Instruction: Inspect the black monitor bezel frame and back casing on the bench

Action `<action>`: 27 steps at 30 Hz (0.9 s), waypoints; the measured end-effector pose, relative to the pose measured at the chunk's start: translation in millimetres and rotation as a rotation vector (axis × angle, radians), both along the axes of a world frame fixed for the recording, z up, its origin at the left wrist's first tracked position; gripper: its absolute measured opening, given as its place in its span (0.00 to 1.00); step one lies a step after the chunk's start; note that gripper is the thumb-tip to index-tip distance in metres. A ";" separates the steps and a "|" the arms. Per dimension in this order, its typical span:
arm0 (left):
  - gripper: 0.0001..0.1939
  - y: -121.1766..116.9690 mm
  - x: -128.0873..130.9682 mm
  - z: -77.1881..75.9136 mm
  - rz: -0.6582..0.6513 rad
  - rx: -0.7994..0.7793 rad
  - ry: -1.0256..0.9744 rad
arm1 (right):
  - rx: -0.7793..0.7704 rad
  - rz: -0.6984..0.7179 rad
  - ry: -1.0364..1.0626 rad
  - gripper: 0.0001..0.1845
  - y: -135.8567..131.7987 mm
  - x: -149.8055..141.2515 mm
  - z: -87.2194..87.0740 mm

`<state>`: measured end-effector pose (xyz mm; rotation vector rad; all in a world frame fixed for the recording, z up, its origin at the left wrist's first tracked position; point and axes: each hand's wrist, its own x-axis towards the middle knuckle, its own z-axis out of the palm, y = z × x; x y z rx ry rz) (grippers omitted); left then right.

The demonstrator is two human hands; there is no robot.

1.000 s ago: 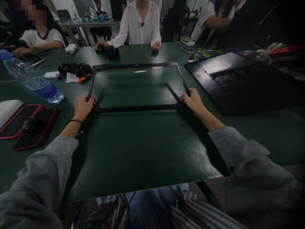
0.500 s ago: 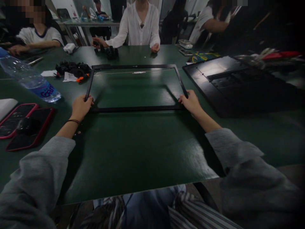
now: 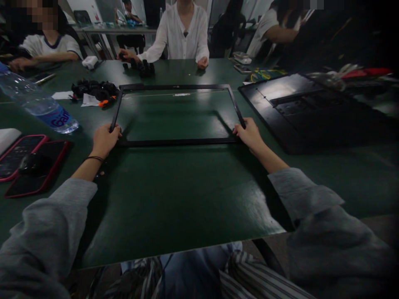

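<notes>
A thin black rectangular frame, like a screen bezel, is held level between my two hands above the green table. My left hand is closed around its left side near the front corner. Around the right side, also close to the front corner, my right hand has its fingers wrapped. The table surface shows through the frame's open middle, with the frame's shadow on it. To the right of my right hand lies a large black panel with a ridged section.
At left are a tilted water bottle and a red-edged phone with a small black object on it. Behind them lies a bundle of black parts with orange pieces. Across the table sits a person in white, near small black items.
Both my hands keep their hold on the bezel, which stays nearly still. The hand of the person opposite has shifted slightly, and the view has moved a touch.
</notes>
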<state>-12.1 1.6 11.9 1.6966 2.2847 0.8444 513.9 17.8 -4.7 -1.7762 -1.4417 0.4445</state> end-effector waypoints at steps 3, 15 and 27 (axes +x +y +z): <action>0.18 -1.1 1.3 1.4 0.003 -0.013 0.010 | 0.008 0.001 -0.006 0.21 -1.6 -0.9 1.1; 0.18 -1.3 2.8 2.8 -0.005 -0.021 0.025 | -0.018 -0.009 -0.005 0.21 -1.7 -2.5 3.5; 0.19 -4.9 7.6 7.1 0.015 -0.033 0.027 | -0.005 0.002 0.010 0.21 -2.7 -1.3 3.3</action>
